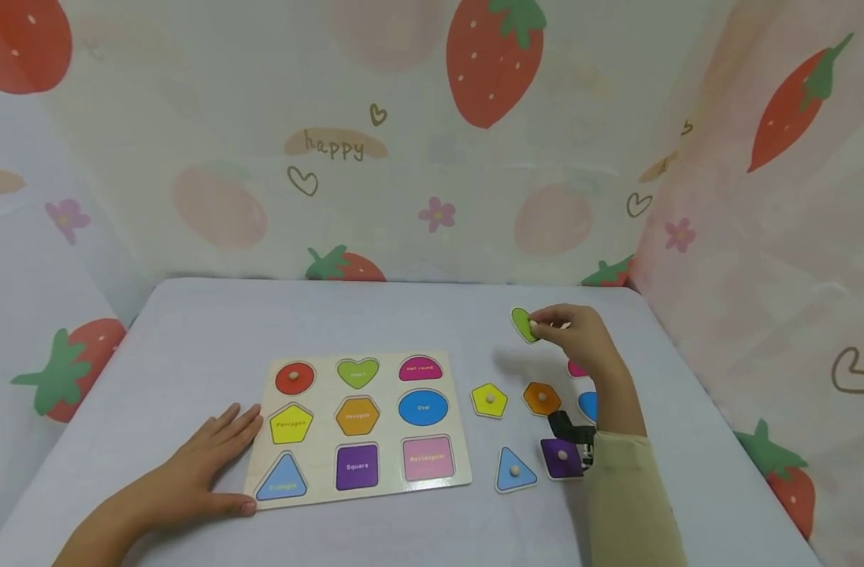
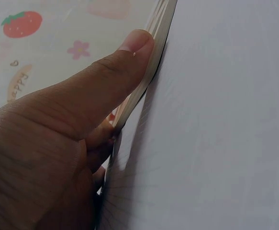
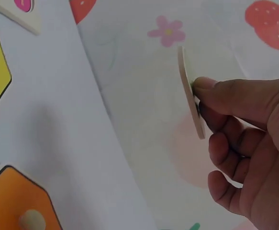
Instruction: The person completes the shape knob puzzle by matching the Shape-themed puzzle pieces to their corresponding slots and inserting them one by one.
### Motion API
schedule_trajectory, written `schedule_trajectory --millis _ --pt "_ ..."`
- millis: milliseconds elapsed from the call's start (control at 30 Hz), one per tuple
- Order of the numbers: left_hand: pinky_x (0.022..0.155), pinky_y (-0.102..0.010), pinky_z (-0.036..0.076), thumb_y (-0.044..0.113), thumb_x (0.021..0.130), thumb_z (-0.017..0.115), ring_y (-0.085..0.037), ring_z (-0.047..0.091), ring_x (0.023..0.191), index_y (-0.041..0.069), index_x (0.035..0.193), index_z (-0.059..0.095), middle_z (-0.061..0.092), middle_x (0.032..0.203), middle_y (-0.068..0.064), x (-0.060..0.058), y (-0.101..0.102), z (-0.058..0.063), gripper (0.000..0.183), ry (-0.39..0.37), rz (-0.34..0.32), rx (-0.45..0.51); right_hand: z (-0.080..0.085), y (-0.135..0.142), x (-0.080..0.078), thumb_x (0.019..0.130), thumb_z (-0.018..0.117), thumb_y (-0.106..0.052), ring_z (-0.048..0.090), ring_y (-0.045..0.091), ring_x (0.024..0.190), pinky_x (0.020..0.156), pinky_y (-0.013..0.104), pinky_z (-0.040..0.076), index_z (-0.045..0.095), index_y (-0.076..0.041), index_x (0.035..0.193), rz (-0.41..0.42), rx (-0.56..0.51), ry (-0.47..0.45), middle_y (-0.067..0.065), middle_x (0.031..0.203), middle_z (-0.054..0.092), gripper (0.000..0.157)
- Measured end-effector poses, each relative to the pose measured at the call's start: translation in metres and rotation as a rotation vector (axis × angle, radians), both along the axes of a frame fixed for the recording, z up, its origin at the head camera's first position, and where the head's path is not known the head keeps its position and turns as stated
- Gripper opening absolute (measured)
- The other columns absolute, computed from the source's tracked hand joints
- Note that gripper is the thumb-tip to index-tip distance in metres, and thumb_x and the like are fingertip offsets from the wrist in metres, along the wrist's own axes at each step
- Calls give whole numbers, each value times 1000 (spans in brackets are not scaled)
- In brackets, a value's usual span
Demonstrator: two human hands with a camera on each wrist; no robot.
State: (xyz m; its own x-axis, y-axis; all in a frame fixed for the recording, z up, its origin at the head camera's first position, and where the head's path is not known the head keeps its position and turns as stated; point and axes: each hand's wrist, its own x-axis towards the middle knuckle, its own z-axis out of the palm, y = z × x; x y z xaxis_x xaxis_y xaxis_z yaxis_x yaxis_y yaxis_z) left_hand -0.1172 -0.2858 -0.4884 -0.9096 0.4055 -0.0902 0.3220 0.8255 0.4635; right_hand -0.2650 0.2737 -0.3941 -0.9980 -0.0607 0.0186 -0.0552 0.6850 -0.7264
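My right hand [image 1: 576,335] pinches the knob of a green heart puzzle piece [image 1: 522,324] between thumb and fingers, holding it up off the table. Seen edge-on in the right wrist view, the heart piece [image 3: 191,93] is thin pale wood. A wooden shape puzzle board [image 1: 321,449] lies at the middle left, with printed shapes and names. Its red circle [image 1: 294,378] has a knobbed piece on it; the heart slot [image 1: 358,373] shows its printed label. My left hand [image 1: 201,468] rests at the board's left edge, fingers extended, with the thumb [image 2: 115,72] against the near corner.
Right of the board lie knobbed pieces: a yellow pentagon [image 1: 489,402], orange hexagon [image 1: 542,400], blue triangle [image 1: 515,472] and purple square [image 1: 561,457]. A pink piece [image 1: 576,368] and a blue piece [image 1: 587,405] are partly hidden by the right arm. Strawberry-print cloth [image 1: 432,157] stands behind.
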Motion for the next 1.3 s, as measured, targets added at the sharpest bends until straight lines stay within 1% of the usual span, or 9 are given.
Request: schedule_trajectory --millis 67,233,400,567,733,900,1100,1200,1300 --pt "110 -6 -20 80 69 72 -37 8 158 16 162 31 24 171 -5 0 0 0 121 -1 2 0 4 -4 3 96 74 -30 54 28 96 74 35 45 77 -15 116 17 14 18 9 102 67 25" --pt "110 -9 -21 78 69 74 -38 7 158 16 163 30 23 171 -5 -1 1 -1 121 -19 4 9 13 -12 8 96 74 -26 55 28 97 73 35 48 78 -14 114 52 71 61 7 100 67 22" --pt "111 -7 -21 80 69 72 -37 8 158 16 163 30 23 171 -4 -1 1 -2 121 2 -2 -2 21 -21 14 96 74 -25 55 25 96 73 36 47 79 -15 111 76 108 103 5 98 69 19" --pt "111 -9 -21 80 69 73 -38 7 158 16 163 30 23 171 -5 -1 0 -2 121 -12 -4 0 25 -36 20 95 75 -25 55 22 99 79 37 47 80 -17 107 119 113 135 1 96 69 15" --pt "111 -8 -20 80 69 73 -38 9 158 15 162 30 24 171 -5 -1 -1 -2 122 1 -6 2 24 -55 18 95 75 -22 55 23 101 86 40 46 80 -16 105 171 136 205 0 93 68 12" --pt "110 -6 -20 79 69 73 -39 8 158 14 162 31 23 171 -5 -1 -1 -5 121 -18 -4 17 20 -79 16 95 75 -21 55 24 103 87 39 49 80 -17 105 203 172 210 -2 91 67 12" --pt "110 -6 -20 80 69 72 -38 8 158 17 162 31 23 171 -2 -1 -2 -5 121 -10 6 13 22 -117 19 93 77 -20 57 25 103 86 38 52 81 -16 105 270 131 263 -4 90 68 13" --pt "111 -7 -20 81 69 72 -38 7 158 17 163 30 22 171 -2 0 -3 -4 121 -13 6 12 23 -139 22 93 77 -20 58 26 104 85 38 54 81 -15 106 294 115 256 -4 91 68 14" --pt "112 -7 -19 81 69 71 -37 7 159 17 163 30 22 171 -1 0 -4 -3 121 -4 5 4 25 -162 23 93 77 -20 58 23 104 84 36 55 81 -16 107 307 122 240 -6 91 69 15"
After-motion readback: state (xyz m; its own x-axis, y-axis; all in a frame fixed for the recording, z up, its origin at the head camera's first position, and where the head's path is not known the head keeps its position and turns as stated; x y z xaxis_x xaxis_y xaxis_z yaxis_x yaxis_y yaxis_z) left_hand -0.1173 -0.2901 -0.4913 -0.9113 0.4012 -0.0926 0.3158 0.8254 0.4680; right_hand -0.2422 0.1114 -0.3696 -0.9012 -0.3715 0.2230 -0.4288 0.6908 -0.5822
